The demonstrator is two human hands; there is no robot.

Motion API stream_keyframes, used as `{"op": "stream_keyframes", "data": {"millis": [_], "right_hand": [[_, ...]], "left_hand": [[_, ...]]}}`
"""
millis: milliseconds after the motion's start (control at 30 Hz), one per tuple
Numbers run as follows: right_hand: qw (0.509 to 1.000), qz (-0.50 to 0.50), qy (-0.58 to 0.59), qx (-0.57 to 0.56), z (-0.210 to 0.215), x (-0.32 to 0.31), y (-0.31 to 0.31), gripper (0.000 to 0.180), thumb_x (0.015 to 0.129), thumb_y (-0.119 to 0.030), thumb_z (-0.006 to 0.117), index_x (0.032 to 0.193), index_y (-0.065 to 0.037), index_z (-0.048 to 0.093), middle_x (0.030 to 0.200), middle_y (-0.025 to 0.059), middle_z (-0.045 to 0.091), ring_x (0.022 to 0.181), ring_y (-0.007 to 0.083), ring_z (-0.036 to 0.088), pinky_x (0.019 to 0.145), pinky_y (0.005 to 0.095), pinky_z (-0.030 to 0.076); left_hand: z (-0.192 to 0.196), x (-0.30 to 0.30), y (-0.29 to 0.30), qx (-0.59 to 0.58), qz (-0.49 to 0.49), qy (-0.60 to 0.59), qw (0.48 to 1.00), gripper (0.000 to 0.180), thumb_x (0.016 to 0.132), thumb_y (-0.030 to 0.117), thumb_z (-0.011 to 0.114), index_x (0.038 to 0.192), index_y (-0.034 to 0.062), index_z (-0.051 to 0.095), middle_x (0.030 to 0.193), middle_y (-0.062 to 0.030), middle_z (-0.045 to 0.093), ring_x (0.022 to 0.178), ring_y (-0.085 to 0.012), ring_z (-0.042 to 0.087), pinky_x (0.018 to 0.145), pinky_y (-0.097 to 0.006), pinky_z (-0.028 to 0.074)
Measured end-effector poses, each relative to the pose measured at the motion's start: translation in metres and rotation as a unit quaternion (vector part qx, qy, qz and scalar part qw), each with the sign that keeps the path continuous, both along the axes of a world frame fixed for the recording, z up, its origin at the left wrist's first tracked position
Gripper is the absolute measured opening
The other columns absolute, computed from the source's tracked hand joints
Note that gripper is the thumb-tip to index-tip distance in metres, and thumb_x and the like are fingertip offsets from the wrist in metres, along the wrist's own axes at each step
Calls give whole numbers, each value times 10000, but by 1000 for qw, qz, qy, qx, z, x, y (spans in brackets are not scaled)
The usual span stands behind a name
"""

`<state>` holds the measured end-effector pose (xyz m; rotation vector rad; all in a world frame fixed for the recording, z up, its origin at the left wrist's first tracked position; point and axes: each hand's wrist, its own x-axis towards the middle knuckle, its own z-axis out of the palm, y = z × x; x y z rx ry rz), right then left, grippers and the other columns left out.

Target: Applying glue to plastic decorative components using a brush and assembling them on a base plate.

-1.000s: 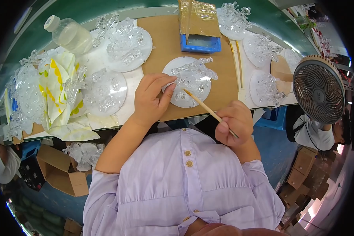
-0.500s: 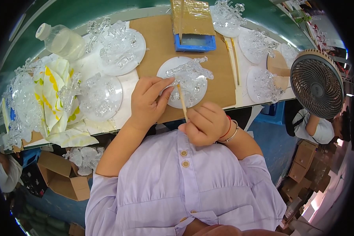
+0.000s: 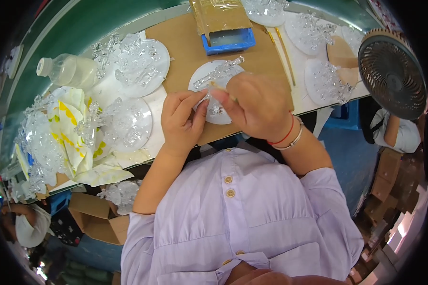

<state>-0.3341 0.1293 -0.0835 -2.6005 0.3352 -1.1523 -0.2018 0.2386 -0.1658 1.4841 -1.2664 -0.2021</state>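
In front of me a white round plate (image 3: 198, 76) bears several clear, glassy-looking pieces (image 3: 218, 72). My left hand (image 3: 183, 116) is at its left edge, finger and thumb pinched on a small clear piece (image 3: 206, 93). Over the right side of the plate, my right hand (image 3: 257, 104) is curled and blurred by motion. A short tan end of a thin wooden stick (image 3: 213, 84) shows by its fingertips; the rest is hidden by the hand. The fingertips of both hands nearly meet above the plate.
A brown board (image 3: 178, 45) lies under the plate, with a blue tray (image 3: 229, 46) behind it. Two thin sticks (image 3: 283, 54) lie to the right, near a fan (image 3: 392, 73). At left are a bottle (image 3: 73, 70), a patterned cloth (image 3: 73, 128) and more loaded plates (image 3: 145, 121).
My right hand has moved up and forward over the plate, to the clear piece, and the stick's long shaft is now covered. My left hand stays pinched. The whole view has shifted slightly.
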Motion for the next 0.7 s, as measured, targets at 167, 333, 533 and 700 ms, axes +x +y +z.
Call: {"op": "stream_keyframes", "data": {"millis": [167, 333, 533, 700], "right_hand": [[998, -24, 13, 49, 2, -6, -5, 147, 835, -51, 676, 865, -20, 535, 654, 84, 526, 507, 259, 502, 459, 339, 382], [999, -10, 34, 19, 6, -4, -11, 157, 839, -40, 662, 912, -18, 525, 699, 95, 538, 531, 273, 508, 472, 350, 386], [995, -39, 78, 50, 16, -12, -13, 144, 843, -56, 664, 885, -19, 531, 674, 95, 542, 524, 267, 523, 471, 333, 397], [994, -49, 73, 61, 11, -29, -14, 149, 855, -67, 666, 871, -14, 527, 671, 96, 556, 526, 237, 542, 467, 307, 405]], "left_hand": [[-1, -4, -4, -21, 0, -28, 999, 265, 722, -35, 731, 968, 55, 695, 857, -70, 605, 713, -201, 549, 584, -286, 447], [0, -3, -7, -29, -8, -29, 999, 259, 721, -44, 722, 963, 41, 680, 924, -94, 652, 785, -222, 598, 638, -291, 482], [0, 0, -5, -15, -26, -24, 999, 271, 722, -52, 708, 978, 21, 659, 948, -106, 687, 823, -248, 629, 692, -313, 501], [-3, 0, -5, -19, -26, -19, 999, 280, 718, -57, 701, 982, 30, 664, 953, -101, 688, 815, -252, 626, 702, -318, 500]]}}
